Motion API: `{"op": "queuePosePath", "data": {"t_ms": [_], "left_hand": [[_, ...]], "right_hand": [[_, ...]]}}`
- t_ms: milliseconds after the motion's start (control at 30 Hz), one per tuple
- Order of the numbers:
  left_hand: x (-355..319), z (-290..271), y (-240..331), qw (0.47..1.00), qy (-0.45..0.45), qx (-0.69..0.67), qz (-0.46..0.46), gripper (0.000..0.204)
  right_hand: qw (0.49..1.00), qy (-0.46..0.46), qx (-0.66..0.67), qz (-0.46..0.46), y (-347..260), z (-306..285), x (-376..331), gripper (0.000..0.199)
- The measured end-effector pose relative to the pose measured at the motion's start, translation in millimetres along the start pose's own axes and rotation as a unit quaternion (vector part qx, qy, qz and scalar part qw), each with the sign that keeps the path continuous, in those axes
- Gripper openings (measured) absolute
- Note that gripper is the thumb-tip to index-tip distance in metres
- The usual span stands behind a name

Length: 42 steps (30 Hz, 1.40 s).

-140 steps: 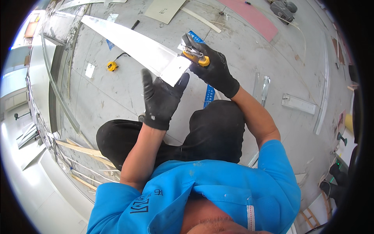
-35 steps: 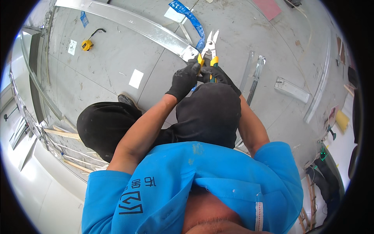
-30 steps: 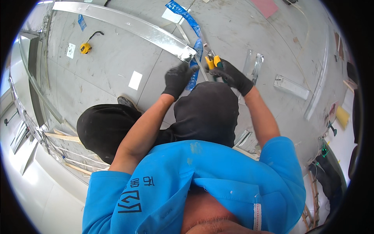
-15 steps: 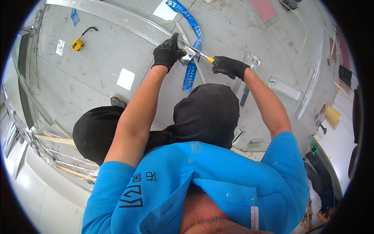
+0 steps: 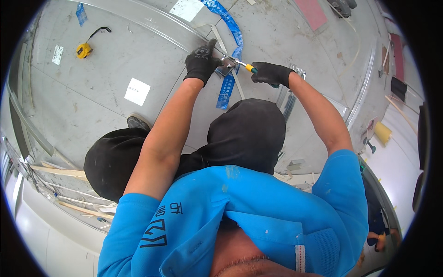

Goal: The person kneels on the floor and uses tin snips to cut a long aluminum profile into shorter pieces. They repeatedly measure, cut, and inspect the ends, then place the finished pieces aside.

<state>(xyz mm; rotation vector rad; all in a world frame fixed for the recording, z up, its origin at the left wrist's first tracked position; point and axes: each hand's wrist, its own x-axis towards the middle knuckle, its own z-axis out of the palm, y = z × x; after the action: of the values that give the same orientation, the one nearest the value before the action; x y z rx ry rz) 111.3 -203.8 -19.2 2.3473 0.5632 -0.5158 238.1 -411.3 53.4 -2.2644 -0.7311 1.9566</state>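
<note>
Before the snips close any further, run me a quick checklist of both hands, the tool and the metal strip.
1. Left hand gloved and gripping the metal strip at its near end: ok.
2. Right hand gloved and closed on the handles of the snips: ok.
3. Snip blades sitting on the end of the strip: ok, though how deep they bite cannot be told.
4. Left fingers out of the blades' path: cannot tell, the thumb is very close to them.
5. Blue tape lying under the cutting spot, free of the blades: cannot tell.
6. Yellow tape measure on the floor, well away from the hands: ok.
</note>
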Motion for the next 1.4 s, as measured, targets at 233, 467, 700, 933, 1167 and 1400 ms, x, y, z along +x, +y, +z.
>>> {"op": "queuePosePath", "data": {"t_ms": [233, 467, 700, 933, 1167, 1400], "left_hand": [[-3, -4, 6, 1.000, 0.011, 0.009, 0.008, 0.077], [-3, -2, 3, 1.000, 0.022, 0.011, 0.009, 0.075], [-2, -3, 3, 1.000, 0.006, 0.023, 0.004, 0.071], [-2, 3, -3, 0.999, 0.024, 0.019, 0.017, 0.071], [-5, -5, 2, 1.000, 0.008, -0.010, 0.015, 0.072], [4, -6, -10, 1.000, -0.010, -0.010, 0.018, 0.075]], "right_hand": [[1.000, 0.020, 0.004, 0.012, 5, 8, 1, 0.042], [0.999, 0.043, -0.004, -0.012, 16, 15, 8, 0.039], [1.000, 0.015, 0.010, -0.004, 6, 8, 1, 0.035], [0.999, 0.032, 0.012, -0.008, -5, 9, -8, 0.032], [0.998, -0.007, 0.060, 0.008, 8, 5, -6, 0.024], [0.988, 0.127, -0.025, -0.080, 79, 42, -8, 0.030]]}}
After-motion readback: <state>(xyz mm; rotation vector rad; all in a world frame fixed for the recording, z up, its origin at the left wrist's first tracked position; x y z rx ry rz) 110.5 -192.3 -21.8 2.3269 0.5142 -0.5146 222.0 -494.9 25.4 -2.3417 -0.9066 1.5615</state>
